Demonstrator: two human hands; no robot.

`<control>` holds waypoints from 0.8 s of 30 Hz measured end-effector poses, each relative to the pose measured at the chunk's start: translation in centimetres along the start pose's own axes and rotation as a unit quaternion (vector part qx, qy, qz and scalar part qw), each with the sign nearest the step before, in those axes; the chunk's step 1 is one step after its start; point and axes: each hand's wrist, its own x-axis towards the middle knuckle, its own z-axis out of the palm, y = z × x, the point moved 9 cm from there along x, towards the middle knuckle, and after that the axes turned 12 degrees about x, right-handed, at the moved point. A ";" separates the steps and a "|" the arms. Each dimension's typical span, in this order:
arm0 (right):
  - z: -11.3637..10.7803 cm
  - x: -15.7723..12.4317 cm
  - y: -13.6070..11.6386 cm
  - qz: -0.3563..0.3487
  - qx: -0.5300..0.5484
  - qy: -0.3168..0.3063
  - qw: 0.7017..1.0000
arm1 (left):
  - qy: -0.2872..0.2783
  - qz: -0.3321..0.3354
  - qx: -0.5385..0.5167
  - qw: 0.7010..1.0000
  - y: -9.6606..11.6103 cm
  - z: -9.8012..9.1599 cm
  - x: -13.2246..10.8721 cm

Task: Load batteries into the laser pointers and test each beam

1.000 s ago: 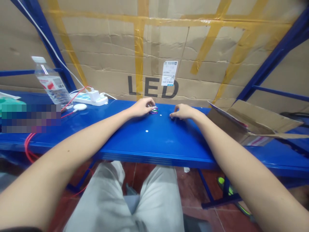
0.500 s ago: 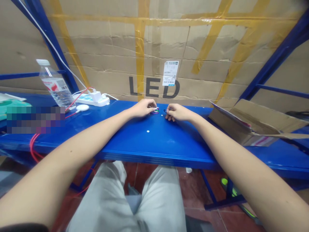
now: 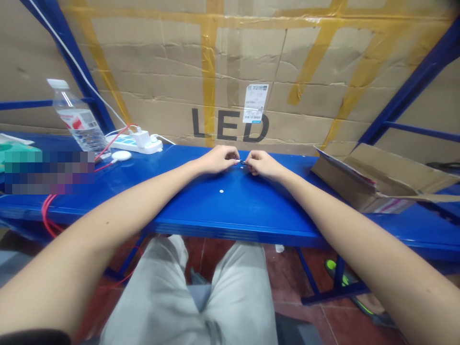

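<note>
Over the far part of the blue table (image 3: 230, 206), my two hands nearly meet, fingertips to fingertips. My left hand (image 3: 220, 159) is closed in a pinch on a small shiny piece (image 3: 236, 162) with purplish glints, mostly covered by the fingers. From the other side, my right hand (image 3: 261, 163) pinches a small dark, thin piece (image 3: 243, 162), its end at the left hand's piece. Whether the two pieces touch or are joined I cannot tell; their kind is too small to make out.
A water bottle (image 3: 77, 117), a white power strip (image 3: 138, 143) and a round white charger (image 3: 121, 155) with a red cable stand at the left. At the right lies an open cardboard box (image 3: 345, 184). A large carton (image 3: 161, 86) marked LED rises behind the table.
My right hand has moved left, bringing its dark piece up to the left hand's shiny piece. Less of the shiny piece shows now. The view has shifted slightly.
</note>
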 end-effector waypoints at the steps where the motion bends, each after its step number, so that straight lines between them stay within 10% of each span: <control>1: 0.0 0.1 -0.1 -0.008 -0.018 -0.001 1.000 | 0.001 -0.002 -0.002 1.000 0.0 0.0 0.0; 24: 3.4 -1.5 -3.1 -0.166 -0.316 -0.087 0.930 | -0.092 -0.070 -0.009 0.993 -0.6 0.1 -0.4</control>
